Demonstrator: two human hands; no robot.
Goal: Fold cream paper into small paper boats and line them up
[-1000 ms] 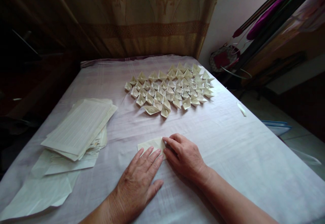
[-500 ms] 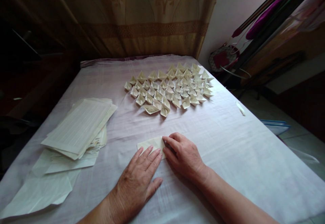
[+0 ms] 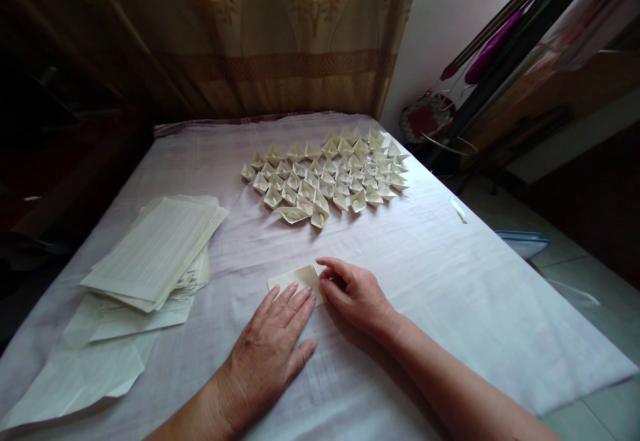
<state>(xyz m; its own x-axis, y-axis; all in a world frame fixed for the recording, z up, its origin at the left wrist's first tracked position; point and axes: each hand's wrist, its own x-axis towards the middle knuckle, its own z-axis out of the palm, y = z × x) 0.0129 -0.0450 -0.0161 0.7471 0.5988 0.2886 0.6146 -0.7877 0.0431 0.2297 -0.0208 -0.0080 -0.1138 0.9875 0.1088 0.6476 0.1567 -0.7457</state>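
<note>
A small folded sheet of paper (image 3: pixel 305 276) lies on the cloth-covered table in front of me. My left hand (image 3: pixel 273 334) rests flat across its near part, fingers stretched out, hiding some of it. At the paper's right edge is my right hand (image 3: pixel 355 294). Its index finger is lifted and apart from the thumb, which is by the edge; the other fingers are curled and partly hidden. Beyond both hands, several folded paper boats (image 3: pixel 325 178) stand packed together in rows.
On the left lies a stack of paper sheets (image 3: pixel 155 248), with loose sheets (image 3: pixel 85 368) below it. A small white object (image 3: pixel 459 210) sits near the table's right edge. A curtain (image 3: pixel 280 61) hangs behind the table (image 3: pixel 400 374).
My right index finger has lifted off the paper's right edge, and its upper right corner now shows. My left hand stays flat on the paper. The view has shifted slightly.
</note>
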